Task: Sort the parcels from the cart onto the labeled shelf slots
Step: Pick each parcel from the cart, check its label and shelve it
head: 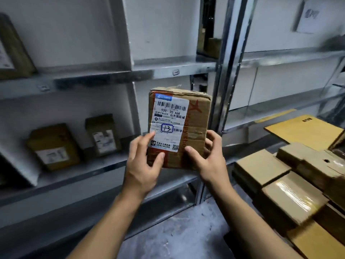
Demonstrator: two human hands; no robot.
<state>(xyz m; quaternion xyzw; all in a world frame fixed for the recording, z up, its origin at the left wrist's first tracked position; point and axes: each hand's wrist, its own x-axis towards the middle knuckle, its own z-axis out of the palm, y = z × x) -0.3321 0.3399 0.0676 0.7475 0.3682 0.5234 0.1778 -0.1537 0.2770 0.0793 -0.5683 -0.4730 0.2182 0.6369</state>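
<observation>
A person holds a brown cardboard parcel (197, 116) upright in both hands in front of grey steel shelving (112, 77), its white shipping label (168, 116) turned to the camera. The left hand (143, 163) grips the lower left corner, thumb and fingertips pressed on the label face. The right hand (209, 157) clamps the lower right edge, thumb on the front and fingers curled round the side. The label carries barcodes, the printed code "530- D5 A68" and a handwritten mark boxed in blue ink. The parcel is in mid-air, clear of the shelves, level with the lower shelf board. On that board to the left stand two labelled boxes, a larger one (54, 146) and a smaller one (103, 134) just beside it. Another box (13, 47) sits on the shelf above at far left. To the right lies a heap of taped cardboard cartons (291, 193)
</observation>
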